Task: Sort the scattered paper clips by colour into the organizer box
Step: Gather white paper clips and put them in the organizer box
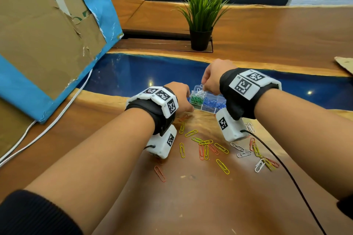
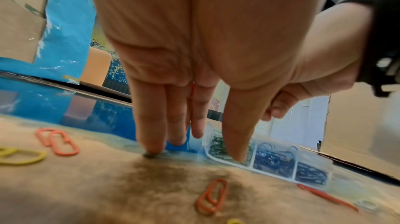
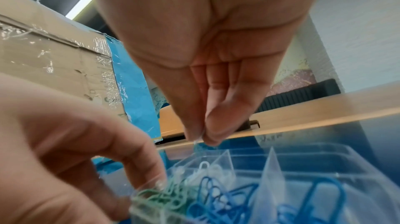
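The clear organizer box (image 1: pixel 207 108) stands at the edge of the blue resin strip, with green, white and blue clips in separate compartments (image 3: pixel 303 159). My right hand (image 1: pixel 205 87) hovers over its left end; thumb and forefinger (image 3: pixel 201 135) pinch a small whitish clip above the white compartment. My left hand (image 1: pixel 186 101) is at the box's left corner (image 2: pixel 251 164), fingers straight down on the table and thumb at the green compartment. Yellow (image 1: pixel 222 166), orange (image 1: pixel 160 173) and white (image 1: pixel 244 153) clips lie scattered on the wood near me.
A potted plant (image 1: pixel 200 25) stands behind the box. A large cardboard sheet with blue wrap (image 1: pixel 47 34) leans at the left, with a white cable (image 1: pixel 47 129) below it. A black wrist cable (image 1: pixel 286 173) crosses the clips on the right.
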`<state>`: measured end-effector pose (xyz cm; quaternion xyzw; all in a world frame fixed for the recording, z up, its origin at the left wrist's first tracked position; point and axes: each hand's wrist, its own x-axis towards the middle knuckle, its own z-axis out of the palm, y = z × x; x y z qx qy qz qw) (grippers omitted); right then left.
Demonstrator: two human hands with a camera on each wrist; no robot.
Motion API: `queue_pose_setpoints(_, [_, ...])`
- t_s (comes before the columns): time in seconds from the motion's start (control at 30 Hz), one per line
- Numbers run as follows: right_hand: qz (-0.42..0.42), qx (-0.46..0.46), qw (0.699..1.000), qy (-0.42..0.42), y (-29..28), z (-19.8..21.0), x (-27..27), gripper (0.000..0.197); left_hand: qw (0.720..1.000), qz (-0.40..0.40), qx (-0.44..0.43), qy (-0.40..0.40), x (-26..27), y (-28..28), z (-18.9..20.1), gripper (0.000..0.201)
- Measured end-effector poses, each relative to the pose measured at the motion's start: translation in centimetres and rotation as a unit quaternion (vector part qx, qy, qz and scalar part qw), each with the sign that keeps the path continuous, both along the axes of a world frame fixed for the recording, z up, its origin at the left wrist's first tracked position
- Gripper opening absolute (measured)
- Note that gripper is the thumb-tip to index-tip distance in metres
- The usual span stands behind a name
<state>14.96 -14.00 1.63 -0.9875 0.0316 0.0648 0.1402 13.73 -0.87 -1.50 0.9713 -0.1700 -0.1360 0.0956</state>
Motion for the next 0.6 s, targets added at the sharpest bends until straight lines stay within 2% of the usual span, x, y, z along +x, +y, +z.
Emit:
queue_pose_setpoints(0.17, [0.033, 0.032, 0.999, 0.009, -0.3, 0.0, -0.5, 0.014, 1.0, 0.007, -0.004, -0.001, -0.2, 0.1, -0.2, 0.043])
queue_pose_setpoints(0.33, [0.035, 0.027, 0.999, -0.003, -2.0, 0.0, -1.3, 0.022, 1.0, 0.009, -0.015, 0.009, -0.3, 0.0, -0.1, 0.034])
queue_pose_setpoints(0.47, [0.035, 0.015, 0.999, 0.0, -4.2, 0.3, -2.7, 0.022, 0.999, 0.009, -0.028, 0.016, -0.2, 0.2, -0.2, 0.036])
queue_pose_setpoints(0.6, [0.04, 0.001, 0.999, 0.023, -6.6, 0.4, -4.7, 0.014, 0.998, 0.019, -0.05, 0.013, -0.3, 0.8, -0.5, 0.041])
